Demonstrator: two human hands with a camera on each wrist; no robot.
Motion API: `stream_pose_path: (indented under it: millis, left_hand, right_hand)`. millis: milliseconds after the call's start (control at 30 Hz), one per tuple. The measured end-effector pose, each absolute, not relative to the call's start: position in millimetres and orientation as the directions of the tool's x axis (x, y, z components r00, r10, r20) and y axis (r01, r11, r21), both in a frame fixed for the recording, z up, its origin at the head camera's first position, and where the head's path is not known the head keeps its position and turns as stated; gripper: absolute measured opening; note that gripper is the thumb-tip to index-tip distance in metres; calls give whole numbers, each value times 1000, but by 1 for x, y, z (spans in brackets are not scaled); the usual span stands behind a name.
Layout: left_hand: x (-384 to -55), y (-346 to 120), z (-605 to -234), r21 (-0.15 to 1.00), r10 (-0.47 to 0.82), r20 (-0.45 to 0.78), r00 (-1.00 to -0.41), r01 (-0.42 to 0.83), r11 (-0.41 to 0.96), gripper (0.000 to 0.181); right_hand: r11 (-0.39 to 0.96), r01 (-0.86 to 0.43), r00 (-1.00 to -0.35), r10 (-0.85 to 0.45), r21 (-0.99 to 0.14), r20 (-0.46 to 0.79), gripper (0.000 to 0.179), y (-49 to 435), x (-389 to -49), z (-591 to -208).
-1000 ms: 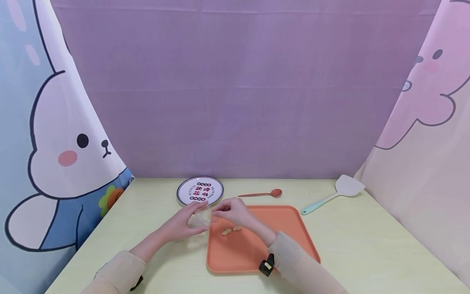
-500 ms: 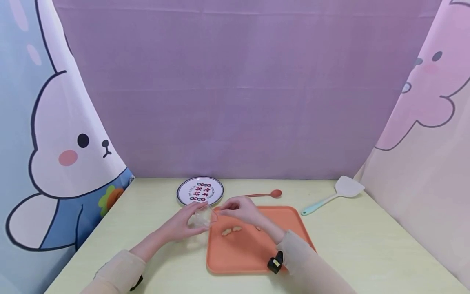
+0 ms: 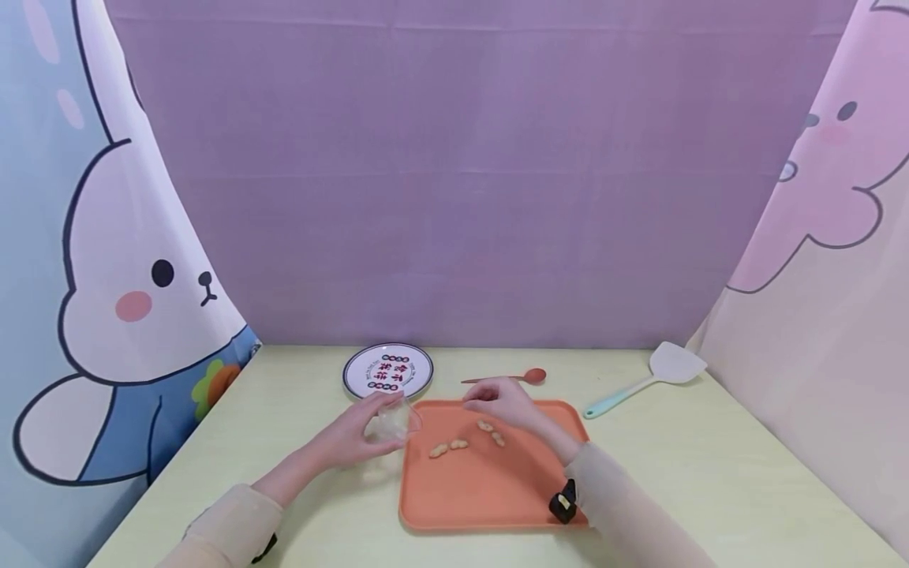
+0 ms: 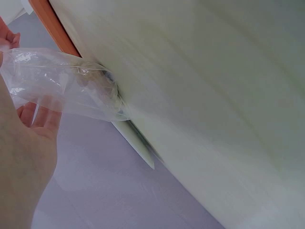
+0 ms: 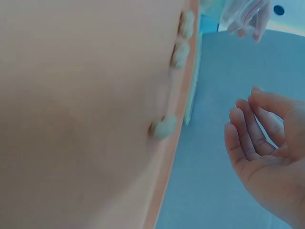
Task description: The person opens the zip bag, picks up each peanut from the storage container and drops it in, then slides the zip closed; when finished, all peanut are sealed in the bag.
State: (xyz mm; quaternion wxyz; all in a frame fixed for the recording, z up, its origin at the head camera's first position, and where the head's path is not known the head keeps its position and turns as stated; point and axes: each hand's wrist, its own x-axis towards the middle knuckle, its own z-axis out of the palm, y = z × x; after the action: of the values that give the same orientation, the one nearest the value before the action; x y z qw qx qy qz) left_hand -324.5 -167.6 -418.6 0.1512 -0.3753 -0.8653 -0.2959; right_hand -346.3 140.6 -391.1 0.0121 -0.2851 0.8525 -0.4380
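Note:
My left hand [image 3: 351, 432] grips a clear plastic bag [image 4: 52, 78] at the tray's left edge. The bag has a red line along its mouth, and pale lumps show at its bottom in the left wrist view. My right hand [image 3: 507, 401] is over the back of the orange tray [image 3: 483, 497], its thumb and fingers curved with the tips together. I cannot tell whether something is between those fingertips. Several peanuts lie on the tray: two left of the middle, a peanut [image 3: 438, 450] and a peanut [image 3: 458, 444], and two below the right hand, including a peanut [image 3: 485, 426].
Behind the left hand stands a white plate [image 3: 388, 369] with red lettering and a dark rim. A red spoon [image 3: 534, 376] lies behind the tray. A white spatula [image 3: 671, 364] with a mint handle is at the back right. Purple cloth [image 3: 461, 197] closes off the back.
My right hand has moved right, from the bag's mouth to over the tray's back, uncovering two peanuts on the tray. The left hand and bag have stayed in place.

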Motion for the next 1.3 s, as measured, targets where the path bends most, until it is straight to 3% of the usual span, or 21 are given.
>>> stream_pose_path:
  millis: [433, 733, 1133, 1300]
  left_hand:
    - [-324, -168, -417, 426, 554, 437, -708, 706, 566, 72]
    - [-324, -166, -418, 426, 565, 435, -701, 713, 557, 71]
    - [-324, -167, -418, 422, 572, 435, -695, 719, 553, 71]
    - [-324, -167, -418, 415, 569, 439, -695, 718, 558, 71]
  right_hand:
    - [526, -452, -835, -533, -721, 135, 23, 173, -354, -399]
    - [559, -398, -816, -579, -727, 2, 12, 185, -356, -403]
    - [678, -332, -821, -550, -656, -153, 14, 184, -357, -405]
    - [676, -340, -811, -562, -653, -159, 10, 185, -356, -406]
